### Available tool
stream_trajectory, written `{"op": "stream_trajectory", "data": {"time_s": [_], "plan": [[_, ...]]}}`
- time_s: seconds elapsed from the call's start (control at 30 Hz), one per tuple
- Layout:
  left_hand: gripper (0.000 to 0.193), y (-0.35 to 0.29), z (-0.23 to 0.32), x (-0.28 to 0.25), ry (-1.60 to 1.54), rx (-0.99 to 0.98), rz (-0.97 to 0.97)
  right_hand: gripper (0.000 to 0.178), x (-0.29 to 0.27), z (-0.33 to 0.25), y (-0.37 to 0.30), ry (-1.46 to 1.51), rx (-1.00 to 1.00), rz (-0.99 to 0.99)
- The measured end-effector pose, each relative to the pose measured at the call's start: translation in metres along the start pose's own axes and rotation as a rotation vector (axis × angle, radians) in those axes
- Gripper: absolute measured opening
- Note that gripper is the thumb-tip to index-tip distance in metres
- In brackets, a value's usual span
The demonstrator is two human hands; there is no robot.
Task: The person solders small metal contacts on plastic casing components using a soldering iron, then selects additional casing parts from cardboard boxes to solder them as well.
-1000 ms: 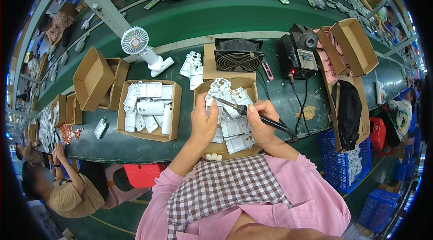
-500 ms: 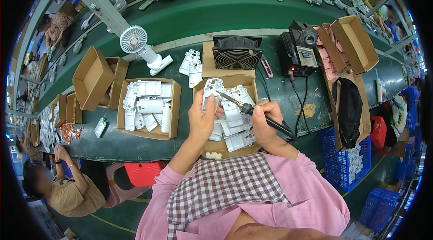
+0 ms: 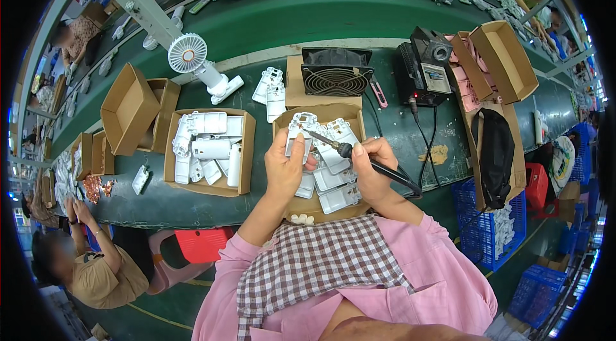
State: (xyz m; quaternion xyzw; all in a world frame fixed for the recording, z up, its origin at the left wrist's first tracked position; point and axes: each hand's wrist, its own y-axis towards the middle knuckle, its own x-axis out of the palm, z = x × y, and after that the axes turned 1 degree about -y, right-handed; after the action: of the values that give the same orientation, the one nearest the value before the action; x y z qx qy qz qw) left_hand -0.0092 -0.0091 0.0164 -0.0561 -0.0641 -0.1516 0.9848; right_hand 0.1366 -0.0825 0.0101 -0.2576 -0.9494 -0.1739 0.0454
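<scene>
My left hand (image 3: 286, 164) is closed on a white plastic casing (image 3: 301, 124), holding it above the near edge of a cardboard box. In my right hand (image 3: 375, 171) is a soldering iron (image 3: 345, 150) with a black handle, gripped like a pen. Its tip points left and reaches the upper part of the casing; whether it touches cannot be made out. Beneath my hands, the cardboard box (image 3: 357, 116) holds several more white casings (image 3: 337, 177). The iron's cord runs right toward the black soldering station (image 3: 420, 78).
Left of my hands stands a box (image 3: 249, 148) of white casings. Behind it are a small white fan (image 3: 188, 52) and more casings (image 3: 273, 94). A black box fan (image 3: 337, 73) stands ahead. Right lie a cardboard tray (image 3: 504, 65) and a black bag (image 3: 495, 161). Co-workers sit around.
The soldering iron's tip has shifted slightly left and up along the casing, with my right hand following. My left hand keeps its hold. The whole view has shifted slightly.
</scene>
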Motion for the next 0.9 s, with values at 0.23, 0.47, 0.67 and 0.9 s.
{"op": "stream_trajectory", "data": {"time_s": [0.23,0.47,0.67,0.9], "plan": [[0.019,-0.0005,0.0015,0.0003,-0.010,-0.013,-0.004,0.018,0.0005,0.0015,0.0002,-0.006,0.005,0.015],[0.019,0.0000,0.0007,0.0003,-0.017,-0.017,-0.003,0.018,0.0005,0.0017,0.0009,-0.006,0.003,0.015],[0.019,-0.0002,0.0004,-0.0008,-0.011,-0.017,-0.008,0.017,-0.0005,0.0010,-0.0005,0.035,0.009,0.041],[0.020,-0.0014,0.0024,0.0004,-0.007,-0.036,-0.026,0.016,-0.0018,0.0020,0.0001,0.018,0.009,0.032]]}}
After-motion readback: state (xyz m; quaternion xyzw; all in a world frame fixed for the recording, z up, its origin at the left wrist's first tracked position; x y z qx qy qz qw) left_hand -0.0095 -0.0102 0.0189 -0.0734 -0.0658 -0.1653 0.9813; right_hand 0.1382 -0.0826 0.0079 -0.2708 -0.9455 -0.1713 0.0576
